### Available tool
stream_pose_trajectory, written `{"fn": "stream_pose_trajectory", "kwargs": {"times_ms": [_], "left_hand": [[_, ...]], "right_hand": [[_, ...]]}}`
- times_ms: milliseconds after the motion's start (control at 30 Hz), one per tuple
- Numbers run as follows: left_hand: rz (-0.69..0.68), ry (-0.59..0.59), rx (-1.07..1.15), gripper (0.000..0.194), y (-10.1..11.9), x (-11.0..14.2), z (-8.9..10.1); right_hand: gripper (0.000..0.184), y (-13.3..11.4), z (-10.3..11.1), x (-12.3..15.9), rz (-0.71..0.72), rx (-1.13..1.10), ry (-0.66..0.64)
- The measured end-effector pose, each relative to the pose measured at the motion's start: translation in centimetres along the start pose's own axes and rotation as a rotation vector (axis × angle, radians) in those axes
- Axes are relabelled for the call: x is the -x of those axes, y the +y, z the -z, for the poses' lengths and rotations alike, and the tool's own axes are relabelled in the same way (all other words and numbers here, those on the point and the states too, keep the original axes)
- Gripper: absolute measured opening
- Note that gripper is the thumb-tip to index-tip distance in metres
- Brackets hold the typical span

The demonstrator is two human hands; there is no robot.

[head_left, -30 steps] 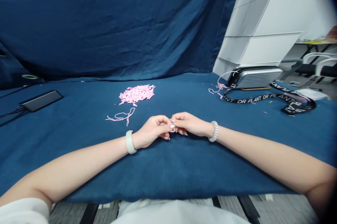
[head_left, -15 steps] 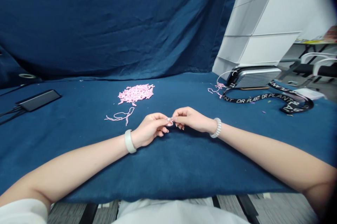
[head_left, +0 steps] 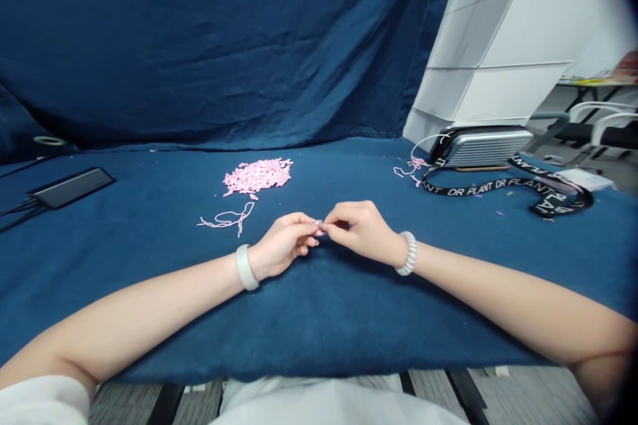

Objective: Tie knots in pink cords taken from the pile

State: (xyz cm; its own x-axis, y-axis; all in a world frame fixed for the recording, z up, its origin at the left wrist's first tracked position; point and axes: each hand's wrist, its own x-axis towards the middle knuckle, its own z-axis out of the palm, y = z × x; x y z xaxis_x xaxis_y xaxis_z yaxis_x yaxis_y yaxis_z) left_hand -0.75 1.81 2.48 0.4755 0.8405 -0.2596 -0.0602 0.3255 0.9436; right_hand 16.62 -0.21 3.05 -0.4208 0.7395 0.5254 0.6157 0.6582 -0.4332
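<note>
My left hand [head_left: 283, 244] and my right hand [head_left: 359, 229] meet fingertip to fingertip over the middle of the blue cloth-covered table [head_left: 319, 318]. Both pinch a tiny pink piece [head_left: 319, 225] between thumb and forefinger; it is too small to make out its shape. A pale band sits on my left wrist and a clear coiled tie on my right. Beyond my left hand lie loose pink strands [head_left: 228, 218] and, further back, a heap of small pink pieces [head_left: 258, 176].
A black flat device [head_left: 70, 187] with cables lies at the far left. At the back right stand a silver ribbed case [head_left: 486, 145], a black lettered lanyard [head_left: 503, 185] and a few pink scraps [head_left: 411, 167]. White panels rise behind them.
My right hand has rolled over, its back turned up more, and shifted slightly toward me. The fingertips of both hands stay together on the small pink piece.
</note>
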Motion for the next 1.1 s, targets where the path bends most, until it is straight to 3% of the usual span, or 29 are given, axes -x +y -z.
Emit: {"fn": "stream_pose_trajectory", "kwargs": {"times_ms": [167,267,367,467,567,700,833,1100], "left_hand": [[-0.044,-0.022,0.017,0.019,-0.2,0.0,0.1],[-0.064,-0.016,0.009,0.019,-0.3,0.0,0.0],[-0.087,0.007,0.004,0.019,-0.4,0.0,-0.1],[-0.113,0.01,-0.002,0.019,-0.5,0.0,-0.1],[-0.123,0.012,-0.033,0.02,-0.7,0.0,-0.1],[-0.142,0.013,-0.101,0.024,-1.0,0.1,0.0],[-0.173,0.028,-0.162,0.029,-1.2,0.0,-0.1],[-0.162,0.03,-0.196,0.028,-1.1,0.2,-0.3]], "right_hand": [[0.025,0.3,-0.1,0.5,0.356,0.366,-0.017],[0.029,0.4,0.0,0.6,0.442,0.525,-0.047],[0.03,0.1,0.3,0.6,0.459,0.511,-0.106],[0.028,-0.3,1.0,0.3,0.336,0.294,-0.099],[0.025,-0.7,1.9,-0.3,0.056,0.048,-0.1],[0.026,-0.6,2.3,-0.9,-0.216,-0.144,-0.254],[0.027,-0.3,2.1,-1.0,-0.266,-0.208,-0.341],[0.025,-0.4,2.4,-1.1,-0.244,-0.166,-0.39]]}}
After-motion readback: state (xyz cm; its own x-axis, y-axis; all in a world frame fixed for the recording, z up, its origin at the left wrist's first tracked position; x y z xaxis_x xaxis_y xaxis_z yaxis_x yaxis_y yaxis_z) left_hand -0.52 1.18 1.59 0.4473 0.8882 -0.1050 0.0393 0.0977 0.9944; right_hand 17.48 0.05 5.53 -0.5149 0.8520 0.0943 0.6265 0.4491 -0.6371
